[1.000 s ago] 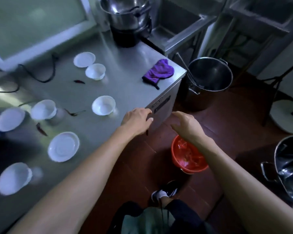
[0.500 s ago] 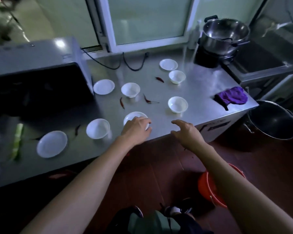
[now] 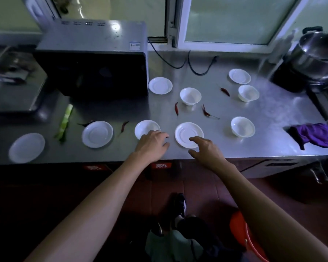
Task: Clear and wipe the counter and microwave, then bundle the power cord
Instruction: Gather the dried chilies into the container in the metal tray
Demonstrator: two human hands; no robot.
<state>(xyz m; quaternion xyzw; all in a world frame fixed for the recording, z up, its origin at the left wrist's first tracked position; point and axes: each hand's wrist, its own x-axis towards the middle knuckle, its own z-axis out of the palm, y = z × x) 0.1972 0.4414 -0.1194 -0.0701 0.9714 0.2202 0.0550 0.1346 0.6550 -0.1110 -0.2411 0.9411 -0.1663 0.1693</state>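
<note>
Steel counter strewn with white crockery, both hands at the near edge

Brushed stainless-steel counter (image 3: 273,114), dully reflective, carries glossy white ceramic ware: five shallow round saucers and four small deep bowls. Saucers lie at the near left (image 3: 26,147), near centre-left (image 3: 97,134), near centre (image 3: 189,135), beside the microwave (image 3: 160,85) and at the far right (image 3: 239,76). Bowls stand near the centre (image 3: 190,95), far right (image 3: 248,93), near right (image 3: 242,126) and by the left hand (image 3: 146,128).

Five thin, wrinkled dried red chillies are scattered between them, one (image 3: 176,108) just left of the centre bowl. A pale green vegetable strip (image 3: 64,122) lies in front of the boxy grey microwave (image 3: 95,59) with its dark glossy door, which sits at the far left. Its black power cord (image 3: 189,65) loops loosely along the far edge under the window. A crumpled purple cloth (image 3: 314,135) rests at the near right corner, well apart from both hands.

The left hand (image 3: 151,144) rests with loosely curved fingers against the near rim of the bowl beside it, gripping nothing that shows. The right hand (image 3: 206,150) is spread, fingers apart, its fingertips over the near edge of the centre saucer; whether they touch cannot be told. An orange plastic bucket (image 3: 240,233) stands on the floor below.
</note>
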